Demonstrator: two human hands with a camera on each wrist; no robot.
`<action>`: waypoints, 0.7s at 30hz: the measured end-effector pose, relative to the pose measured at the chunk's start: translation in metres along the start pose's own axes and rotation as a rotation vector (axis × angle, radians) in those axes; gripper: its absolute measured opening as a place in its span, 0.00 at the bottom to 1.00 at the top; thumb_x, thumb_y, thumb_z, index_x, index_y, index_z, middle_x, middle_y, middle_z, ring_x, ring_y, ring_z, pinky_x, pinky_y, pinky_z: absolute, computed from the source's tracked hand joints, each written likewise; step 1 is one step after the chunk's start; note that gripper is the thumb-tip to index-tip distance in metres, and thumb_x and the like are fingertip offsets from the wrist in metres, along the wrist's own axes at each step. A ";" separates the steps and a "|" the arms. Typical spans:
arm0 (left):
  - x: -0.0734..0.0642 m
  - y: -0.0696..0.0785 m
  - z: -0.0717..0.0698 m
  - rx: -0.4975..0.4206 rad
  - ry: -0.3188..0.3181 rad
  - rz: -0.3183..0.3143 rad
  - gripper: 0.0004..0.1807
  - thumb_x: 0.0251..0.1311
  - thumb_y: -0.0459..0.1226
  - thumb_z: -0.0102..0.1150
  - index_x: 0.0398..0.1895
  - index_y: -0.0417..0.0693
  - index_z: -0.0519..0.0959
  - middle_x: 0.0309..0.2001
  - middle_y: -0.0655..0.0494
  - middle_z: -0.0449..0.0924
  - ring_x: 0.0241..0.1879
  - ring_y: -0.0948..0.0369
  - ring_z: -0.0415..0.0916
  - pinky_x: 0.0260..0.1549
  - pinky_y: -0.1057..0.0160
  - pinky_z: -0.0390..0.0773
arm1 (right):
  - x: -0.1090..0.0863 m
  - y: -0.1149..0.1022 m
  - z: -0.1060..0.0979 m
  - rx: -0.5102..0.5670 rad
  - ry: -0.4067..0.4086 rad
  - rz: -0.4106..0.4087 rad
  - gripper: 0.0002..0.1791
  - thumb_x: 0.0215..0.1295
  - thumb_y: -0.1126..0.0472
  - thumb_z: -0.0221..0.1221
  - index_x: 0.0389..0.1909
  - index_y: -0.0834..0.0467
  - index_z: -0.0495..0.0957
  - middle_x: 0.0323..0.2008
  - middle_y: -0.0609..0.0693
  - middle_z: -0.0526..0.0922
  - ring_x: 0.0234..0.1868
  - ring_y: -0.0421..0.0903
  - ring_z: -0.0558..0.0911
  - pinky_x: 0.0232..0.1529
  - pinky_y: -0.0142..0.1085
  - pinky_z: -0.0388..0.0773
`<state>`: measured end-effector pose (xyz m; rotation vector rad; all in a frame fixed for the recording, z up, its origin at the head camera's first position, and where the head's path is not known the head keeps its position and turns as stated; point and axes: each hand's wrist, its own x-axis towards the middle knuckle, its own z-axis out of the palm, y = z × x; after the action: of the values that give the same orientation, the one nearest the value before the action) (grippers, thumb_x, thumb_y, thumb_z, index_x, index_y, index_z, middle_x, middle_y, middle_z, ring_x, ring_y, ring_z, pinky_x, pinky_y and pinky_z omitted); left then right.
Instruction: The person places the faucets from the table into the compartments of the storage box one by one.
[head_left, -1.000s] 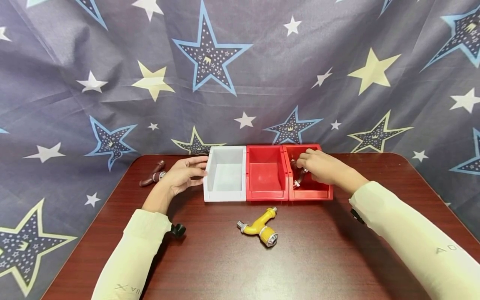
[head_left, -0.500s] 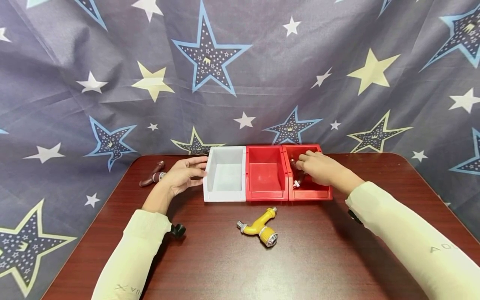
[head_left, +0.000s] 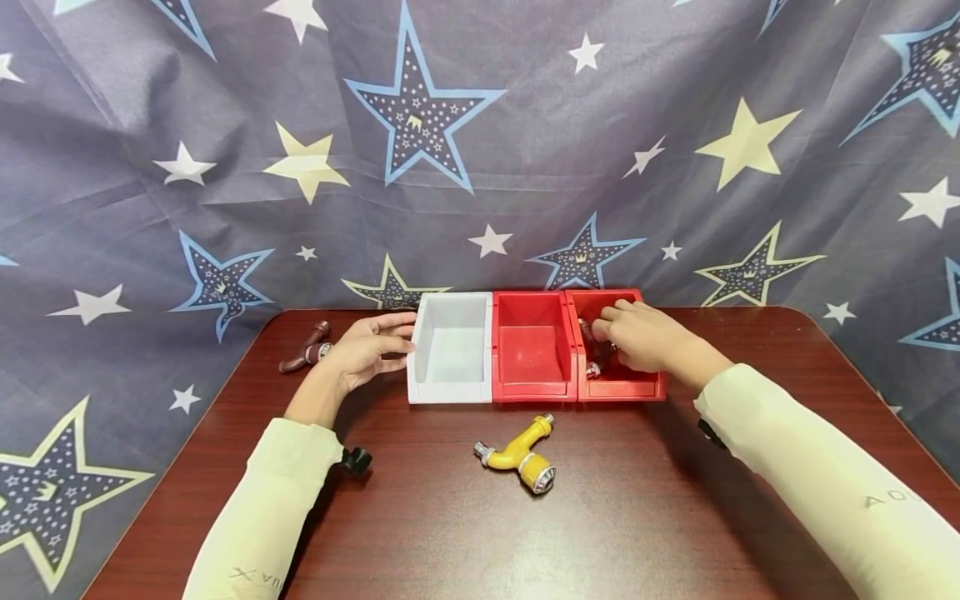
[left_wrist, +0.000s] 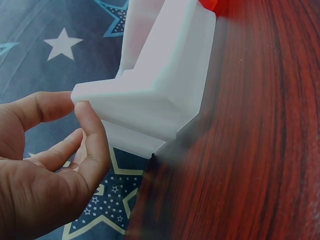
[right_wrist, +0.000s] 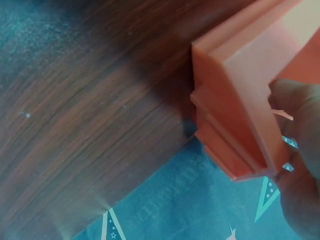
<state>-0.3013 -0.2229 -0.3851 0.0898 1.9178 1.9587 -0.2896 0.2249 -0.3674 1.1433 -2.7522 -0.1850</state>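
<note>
From my head feed I can read a little lettering on the clothing: the right sleeve (head_left: pixel 817 483) carries an "A" and then what could be an "O" or a "Q", running toward the frame's edge, and the left sleeve (head_left: pixel 258 500) shows an "X" with further small letters I can't make out with confidence.

The brown tap (head_left: pixel 588 337) is inside the right red bin (head_left: pixel 622 389), close along its left wall. Its long axis runs roughly front to back, with a bright metal end toward the front lip. I have the right grip (head_left: pixel 648 337), a bare hand, reaching in over it with fingers curled down and clamped on the tap's upper part; the right wrist feed hides the fingertips behind the bin's side.

My left grip (head_left: pixel 367 350), the other bare hand, pinches the rim of the white bin (head_left: pixel 450 392) at its left, thumb and forefinger meeting the edge. That bin stands against the middle red bin (head_left: pixel 532 389), which in turn touches the right one.

In front of the row, on the dark wood tabletop (head_left: pixel 600 542), lies the yellow tap (head_left: pixel 517 454): its body slants from near left to far right, and its ribbed knob points toward me and rightward. A second brown tap (head_left: pixel 307 350) lies beyond the left wrist, its body slanting likewise, its metal-ringed branch pointing right.
</note>
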 end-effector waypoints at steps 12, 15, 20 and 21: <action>0.002 0.000 0.000 -0.011 0.008 -0.001 0.38 0.64 0.22 0.57 0.77 0.41 0.61 0.74 0.37 0.63 0.51 0.55 0.79 0.43 0.58 0.81 | -0.002 0.007 -0.010 0.035 0.064 0.006 0.18 0.49 0.67 0.71 0.44 0.59 0.81 0.39 0.54 0.80 0.46 0.59 0.77 0.49 0.54 0.75; 0.003 -0.001 0.000 -0.017 0.012 -0.004 0.37 0.63 0.21 0.57 0.77 0.41 0.62 0.73 0.38 0.64 0.51 0.56 0.79 0.43 0.58 0.81 | -0.004 0.005 -0.015 0.041 0.068 0.014 0.19 0.49 0.67 0.70 0.45 0.59 0.82 0.40 0.55 0.81 0.47 0.60 0.78 0.49 0.54 0.75; 0.002 -0.002 -0.001 -0.020 0.013 -0.003 0.37 0.64 0.21 0.57 0.77 0.41 0.62 0.73 0.37 0.64 0.50 0.56 0.79 0.43 0.58 0.81 | -0.008 0.002 -0.025 0.042 0.080 0.024 0.19 0.51 0.67 0.70 0.47 0.60 0.82 0.42 0.55 0.81 0.46 0.59 0.77 0.48 0.53 0.74; 0.001 -0.003 -0.001 -0.018 0.013 -0.003 0.37 0.64 0.21 0.57 0.77 0.41 0.62 0.73 0.37 0.64 0.50 0.56 0.79 0.43 0.58 0.81 | -0.009 0.001 -0.027 0.040 0.089 0.025 0.19 0.51 0.66 0.70 0.47 0.60 0.82 0.42 0.55 0.81 0.46 0.59 0.76 0.48 0.53 0.74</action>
<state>-0.3023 -0.2232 -0.3880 0.0692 1.9070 1.9793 -0.2790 0.2305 -0.3417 1.0982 -2.7025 -0.0739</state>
